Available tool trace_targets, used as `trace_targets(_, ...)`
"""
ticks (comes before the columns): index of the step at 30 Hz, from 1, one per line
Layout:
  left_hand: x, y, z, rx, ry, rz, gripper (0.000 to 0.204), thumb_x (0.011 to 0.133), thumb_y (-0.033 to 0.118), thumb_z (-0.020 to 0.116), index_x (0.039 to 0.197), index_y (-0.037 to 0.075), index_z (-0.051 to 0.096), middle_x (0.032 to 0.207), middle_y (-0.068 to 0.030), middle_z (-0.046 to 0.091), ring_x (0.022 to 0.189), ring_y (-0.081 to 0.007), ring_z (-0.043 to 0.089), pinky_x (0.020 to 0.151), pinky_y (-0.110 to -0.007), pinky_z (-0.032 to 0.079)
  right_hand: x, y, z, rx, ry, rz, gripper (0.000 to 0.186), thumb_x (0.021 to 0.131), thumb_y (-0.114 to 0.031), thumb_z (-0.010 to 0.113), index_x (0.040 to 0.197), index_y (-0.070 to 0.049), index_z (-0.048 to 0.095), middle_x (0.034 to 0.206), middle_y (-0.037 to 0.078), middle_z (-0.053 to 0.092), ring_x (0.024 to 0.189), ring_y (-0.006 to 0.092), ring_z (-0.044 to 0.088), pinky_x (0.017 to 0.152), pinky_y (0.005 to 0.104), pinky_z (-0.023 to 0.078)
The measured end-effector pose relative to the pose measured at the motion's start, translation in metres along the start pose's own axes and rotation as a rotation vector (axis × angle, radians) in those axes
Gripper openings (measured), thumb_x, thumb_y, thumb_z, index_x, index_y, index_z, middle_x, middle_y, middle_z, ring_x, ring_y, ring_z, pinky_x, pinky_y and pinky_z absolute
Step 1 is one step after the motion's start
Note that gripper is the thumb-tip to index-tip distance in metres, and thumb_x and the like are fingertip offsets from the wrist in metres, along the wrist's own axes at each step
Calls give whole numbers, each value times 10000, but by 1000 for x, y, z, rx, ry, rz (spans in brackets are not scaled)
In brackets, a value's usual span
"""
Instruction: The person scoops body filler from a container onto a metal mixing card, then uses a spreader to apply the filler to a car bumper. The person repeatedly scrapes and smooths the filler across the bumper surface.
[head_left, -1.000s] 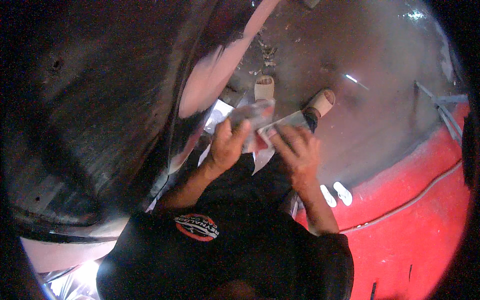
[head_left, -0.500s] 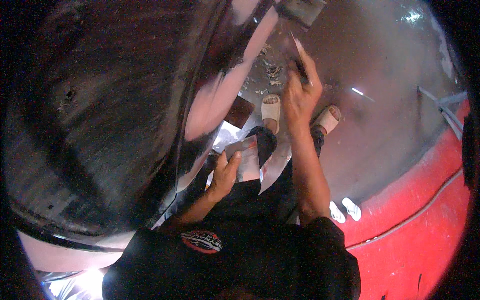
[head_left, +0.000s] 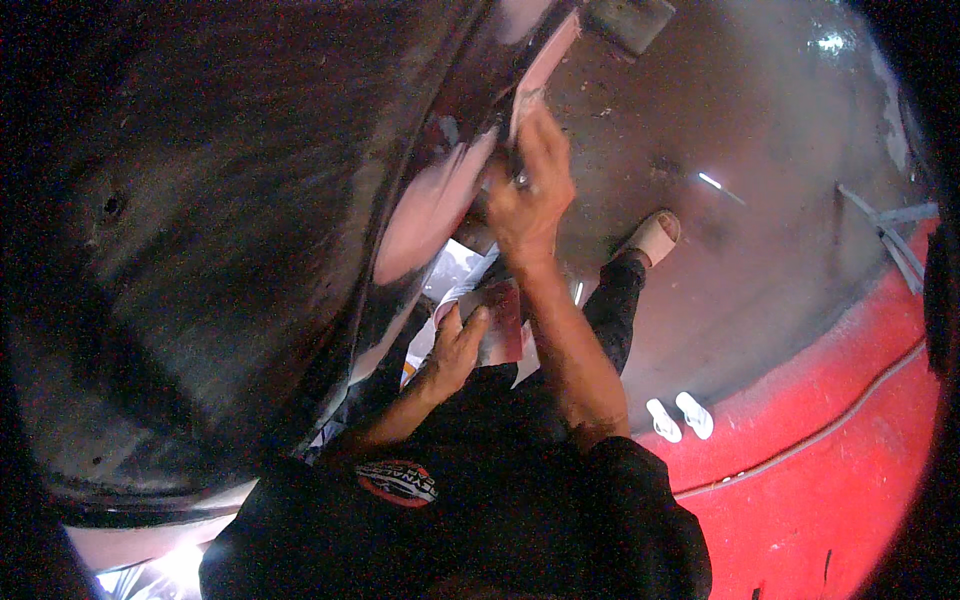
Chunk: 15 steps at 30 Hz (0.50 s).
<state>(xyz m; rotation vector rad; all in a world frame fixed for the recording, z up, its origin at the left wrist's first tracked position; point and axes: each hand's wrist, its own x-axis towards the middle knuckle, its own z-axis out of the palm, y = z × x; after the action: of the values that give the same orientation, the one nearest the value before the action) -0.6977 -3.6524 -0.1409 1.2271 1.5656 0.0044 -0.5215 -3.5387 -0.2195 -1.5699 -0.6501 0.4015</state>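
Note:
My left hand (head_left: 459, 348) is closed on a flat rectangular plate (head_left: 500, 322), greyish with a reddish sheen, thumb lying over its face. My right hand (head_left: 535, 190), smeared by motion, is against the side of a dark car body panel (head_left: 240, 220), beside its pink filler-like patches (head_left: 425, 225). Its fingers are bent around a thin flat spreader, now mostly hidden by the hand; the earlier frame shows its blade better. Whether the spreader touches the panel I cannot make out.
One sandalled foot (head_left: 655, 238) stands on the grey floor (head_left: 740, 300). A pair of white flip-flops (head_left: 693, 414) lies at the edge of a red surface (head_left: 800, 470) on the right, crossed by a hose or cable (head_left: 790, 455). A dark block (head_left: 630, 22) is at the far side.
My right hand has swung left from over the floor to the panel's pink edge. The left hand stays low, its plate tilted differently. The left sandal is no longer in sight.

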Motion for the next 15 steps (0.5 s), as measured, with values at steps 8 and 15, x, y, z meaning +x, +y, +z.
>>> trace_targets(8,1,-33,-6,16,-31,-77,535,1006,414,489,1232,-68,542,1174,-253,570,1094,-362,535,978,-451,401,0,6,-29,84,-23,38,475,760,89,565,1196,-62,681,1210,166,679,1154,345,624,1041,428,442)
trace_targets(15,-1,-32,-10,44,-13,-94,517,1003,397,497,1245,-59,530,1180,-264,565,1097,-372,538,974,-454,405,88,22,-12,20,178,-73,388,873,96,538,1211,-36,676,1183,152,687,1106,255,648,988,328,469)
